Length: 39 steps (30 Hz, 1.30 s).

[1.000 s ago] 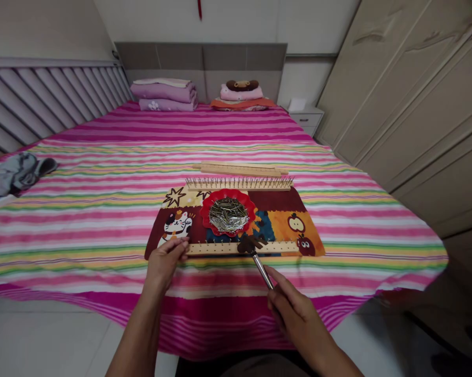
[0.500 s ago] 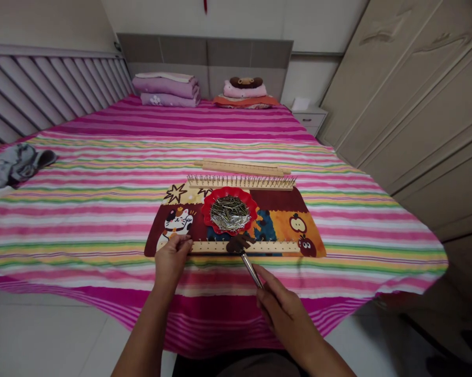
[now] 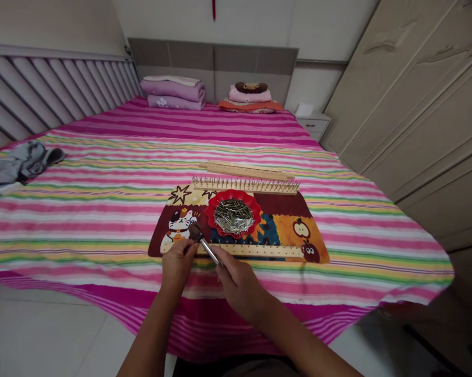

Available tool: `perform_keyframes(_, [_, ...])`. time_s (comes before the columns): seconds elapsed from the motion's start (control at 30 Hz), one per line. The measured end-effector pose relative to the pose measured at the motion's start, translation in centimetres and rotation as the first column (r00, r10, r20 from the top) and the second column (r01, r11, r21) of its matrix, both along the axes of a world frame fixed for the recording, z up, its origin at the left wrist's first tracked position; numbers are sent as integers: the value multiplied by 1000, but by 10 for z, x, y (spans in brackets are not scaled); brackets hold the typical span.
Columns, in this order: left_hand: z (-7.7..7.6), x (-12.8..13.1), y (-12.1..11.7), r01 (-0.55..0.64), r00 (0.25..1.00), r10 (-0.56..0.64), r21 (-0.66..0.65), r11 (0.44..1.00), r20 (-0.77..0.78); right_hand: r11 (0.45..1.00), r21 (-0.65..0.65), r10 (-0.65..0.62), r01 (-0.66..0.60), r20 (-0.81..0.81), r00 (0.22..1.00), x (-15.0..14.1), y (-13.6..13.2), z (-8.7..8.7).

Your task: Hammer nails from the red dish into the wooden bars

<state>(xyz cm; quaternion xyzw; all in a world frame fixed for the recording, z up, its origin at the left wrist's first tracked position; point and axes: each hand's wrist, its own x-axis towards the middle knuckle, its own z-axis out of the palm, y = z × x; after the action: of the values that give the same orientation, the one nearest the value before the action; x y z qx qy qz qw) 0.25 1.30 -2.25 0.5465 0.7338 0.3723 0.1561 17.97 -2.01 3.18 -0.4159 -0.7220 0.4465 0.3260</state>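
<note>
My right hand (image 3: 236,280) grips the metal handle of a hammer (image 3: 209,251). Its dark head is just above and beside the fingertips of my left hand (image 3: 177,262). Those fingertips are pinched together at the left part of a pale wooden strip (image 3: 259,250); whatever is between them is too small to make out. Nails stand in a row along this strip, with a line of small dark holes beside them. Just behind it, a red scalloped bowl (image 3: 211,215) holds a heap of loose nails (image 3: 233,214).
A patterned mat (image 3: 285,204) lies under the bowl and strip. Behind the bowl is another wooden strip (image 3: 247,187) bristling with upright nails, and farther back lie plain wooden strips (image 3: 245,169). Everything rests on a striped bedspread (image 3: 357,220). Grey clothing (image 3: 27,159) is at left.
My right hand has brought the hammer leftward along the strip, up to my left fingertips. My left hand stays pinched at the strip's left part. The view has shifted slightly.
</note>
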Motion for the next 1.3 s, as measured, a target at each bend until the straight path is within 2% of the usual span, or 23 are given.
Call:
perform_keyframes(0.13, [2,1,0,-7,1000,6,-39,999,-10,1000,18,11,-11,-7,1000,0,-1,2])
perform_keyframes(0.27, [0,-3,1,-12,1000,14,-90,996,23,999,39,-26,28,-28,999,20,-16,6])
perform_keyframes(0.4, [6,-4,-1,-1,999,4,-57,998,42,987,-69,-147,143,-54,988,51,-33,2])
perform_keyframes(0.5, [19,4,1,-16,995,22,64,998,-95,951,-154,-286,270,-92,954,75,-42,-7])
perform_keyframes(0.57, [30,14,8,54,982,-37,91,994,-183,917,-196,-369,346,-94,925,90,-46,-14])
perform_keyframes(0.63, [40,26,19,161,952,-145,40,986,-269,891,-229,-421,392,-95,902,101,-49,-22])
perform_keyframes(0.73, [53,46,38,290,850,-329,-154,944,-412,864,-255,-471,434,-106,876,111,-51,-33])
perform_keyframes(0.83, [60,64,53,238,726,-417,-370,898,-547,842,-266,-508,468,-105,855,115,-52,-38])
perform_keyframes(0.93, [62,80,64,132,657,-427,-464,876,-621,835,-276,-516,475,-98,851,115,-53,-35])
perform_keyframes(1.0, [62,87,70,115,662,-440,-498,859,-607,830,-290,-521,476,-95,849,113,-53,-31])
perform_keyframes(1.13, [64,88,80,105,723,-447,-556,824,-527,817,-315,-535,484,-100,839,109,-55,-26])
perform_keyframes(1.3, [77,63,74,102,755,-387,-488,867,-529,822,-319,-523,471,-99,846,110,-55,-27])
